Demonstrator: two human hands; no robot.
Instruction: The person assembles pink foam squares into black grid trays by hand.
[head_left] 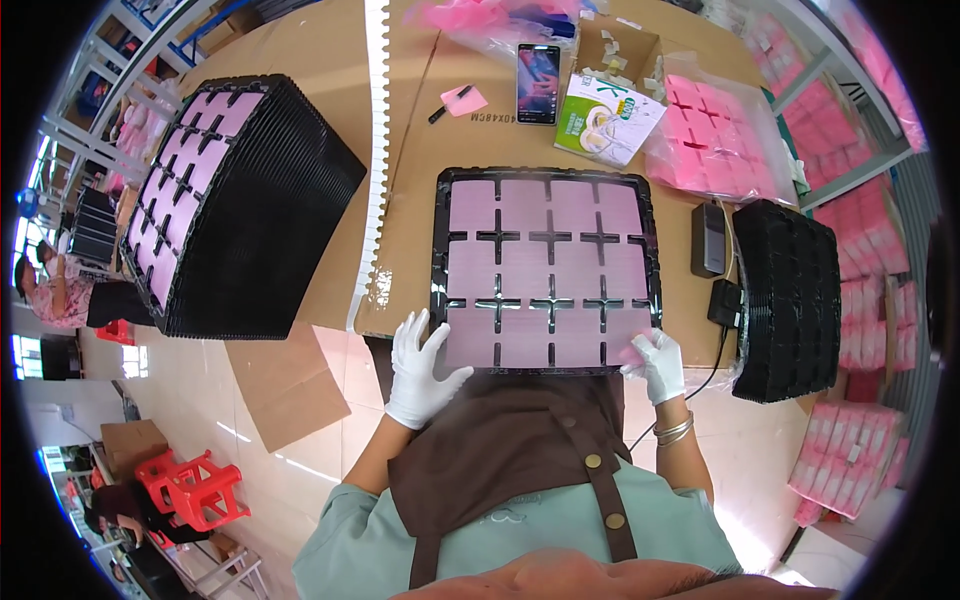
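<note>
Hands [422,375] [660,368] | at black tray [545,174], near corners | pink squares [524,270] inside

One left hand [420,372] and one right hand [660,368] are seen. One tray [439,270] is counted, in which twelve pink squares [523,270] are shown. At its sides, two tray stacks [262,215] are found. One phone [538,85], one green-white box [608,118] and two apron buttons [593,461] are counted.
</note>
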